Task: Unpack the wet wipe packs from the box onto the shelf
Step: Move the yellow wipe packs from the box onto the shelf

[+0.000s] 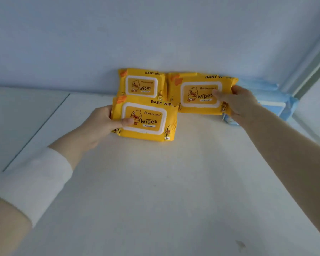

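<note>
Three yellow wet wipe packs with a duck label lie on the white shelf (pixel 155 182). My left hand (pixel 100 126) grips the left end of the nearest pack (pixel 148 121), thumb on its white lid. My right hand (pixel 236 102) grips the right end of another yellow pack (pixel 196 95), thumb on top; a further yellow pack seems to lie under it. The rear yellow pack (pixel 142 84) lies by the back wall, untouched. The box is out of view.
Blue wipe packs (pixel 273 102) are stacked in the right back corner beside the shelf's side post (pixel 307 71). The back wall (pixel 137 34) rises right behind the packs. A seam to a lower surface (pixel 35 130) runs along the left.
</note>
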`<state>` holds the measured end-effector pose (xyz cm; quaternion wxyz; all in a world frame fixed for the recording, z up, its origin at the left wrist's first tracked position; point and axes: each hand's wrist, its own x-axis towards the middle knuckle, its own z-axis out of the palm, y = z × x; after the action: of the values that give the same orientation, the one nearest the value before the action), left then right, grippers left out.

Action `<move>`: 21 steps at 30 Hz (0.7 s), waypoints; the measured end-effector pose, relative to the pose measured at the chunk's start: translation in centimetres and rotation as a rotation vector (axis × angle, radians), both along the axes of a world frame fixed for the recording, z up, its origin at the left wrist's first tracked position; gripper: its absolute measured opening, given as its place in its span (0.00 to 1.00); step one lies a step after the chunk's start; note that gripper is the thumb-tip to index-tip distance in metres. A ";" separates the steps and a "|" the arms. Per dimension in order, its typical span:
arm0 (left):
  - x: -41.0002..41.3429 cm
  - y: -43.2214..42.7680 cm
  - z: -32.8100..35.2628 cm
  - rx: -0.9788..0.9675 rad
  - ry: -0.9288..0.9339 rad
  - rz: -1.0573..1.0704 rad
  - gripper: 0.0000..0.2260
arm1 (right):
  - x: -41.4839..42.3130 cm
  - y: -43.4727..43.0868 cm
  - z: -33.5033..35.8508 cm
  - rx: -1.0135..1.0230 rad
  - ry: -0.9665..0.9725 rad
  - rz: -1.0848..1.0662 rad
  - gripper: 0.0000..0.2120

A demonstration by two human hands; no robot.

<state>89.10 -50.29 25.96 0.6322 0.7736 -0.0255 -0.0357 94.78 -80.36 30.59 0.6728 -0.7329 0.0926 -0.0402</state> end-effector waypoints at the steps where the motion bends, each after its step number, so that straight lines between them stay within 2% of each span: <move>1: 1.2 0.2 -0.3 -0.021 -0.002 0.007 0.36 | 1.1 0.2 -0.2 -0.041 0.003 -0.006 0.15; 3: 3.4 0.6 -0.9 -0.049 0.004 0.019 0.41 | 2.8 0.6 -0.8 -0.172 0.020 -0.025 0.16; 6: 5.6 0.7 -1.3 -0.057 0.000 0.016 0.40 | 4.2 0.8 -1.5 -0.455 -0.010 -0.137 0.27; 7: 6.1 0.7 -1.5 -0.057 0.002 0.017 0.36 | 4.4 0.8 -1.5 -0.532 -0.040 -0.171 0.31; 9: 6.6 0.4 -1.7 -0.029 0.010 0.050 0.21 | 4.5 0.8 -1.2 -0.663 -0.081 -0.185 0.34; 10: 6.8 0.2 -1.7 0.014 0.005 0.090 0.15 | 4.5 0.9 -1.0 -0.730 -0.093 -0.174 0.33; 12: 7.2 -0.1 -1.6 0.115 -0.034 0.151 0.10 | 4.6 1.0 -0.8 -0.851 -0.105 -0.154 0.30; 15: 7.6 -0.5 -1.4 0.167 -0.075 0.191 0.15 | 5.1 1.5 -0.7 -0.920 -0.108 -0.162 0.28; 17: 7.7 -0.5 -1.4 0.136 -0.051 0.173 0.16 | 5.2 1.8 -0.8 -0.906 -0.092 -0.177 0.26; 21: 7.7 0.3 -1.4 0.174 0.015 0.090 0.26 | 5.0 2.1 -0.9 -0.917 -0.058 -0.201 0.25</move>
<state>96.76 -50.04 24.52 0.5636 0.8257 0.0172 -0.0153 99.81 -78.24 29.70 0.2746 -0.9405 0.1170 -0.1625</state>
